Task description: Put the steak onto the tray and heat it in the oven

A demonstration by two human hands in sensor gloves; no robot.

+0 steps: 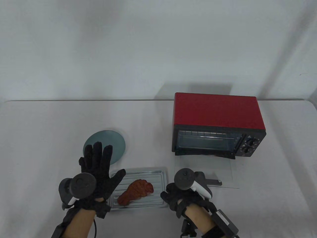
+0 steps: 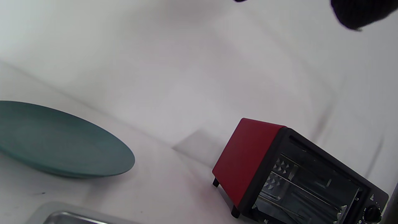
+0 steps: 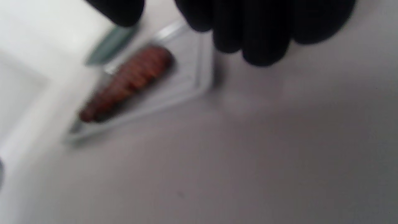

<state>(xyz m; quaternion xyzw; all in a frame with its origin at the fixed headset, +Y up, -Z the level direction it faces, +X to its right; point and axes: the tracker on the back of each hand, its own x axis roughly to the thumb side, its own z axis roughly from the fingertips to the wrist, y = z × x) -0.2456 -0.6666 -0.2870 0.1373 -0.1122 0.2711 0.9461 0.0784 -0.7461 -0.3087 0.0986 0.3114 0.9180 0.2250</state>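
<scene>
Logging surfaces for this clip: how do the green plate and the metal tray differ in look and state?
The plate is round, matte and teal-green; the tray is rectangular, shiny metal with a ribbed floor and raised rim. The plate carries nothing, while the tray holds the steak. The plate lies farther from the person, partly behind the open left hand; the tray lies nearer, between both hands. Both rest flat on the white table, left of the oven.
</scene>
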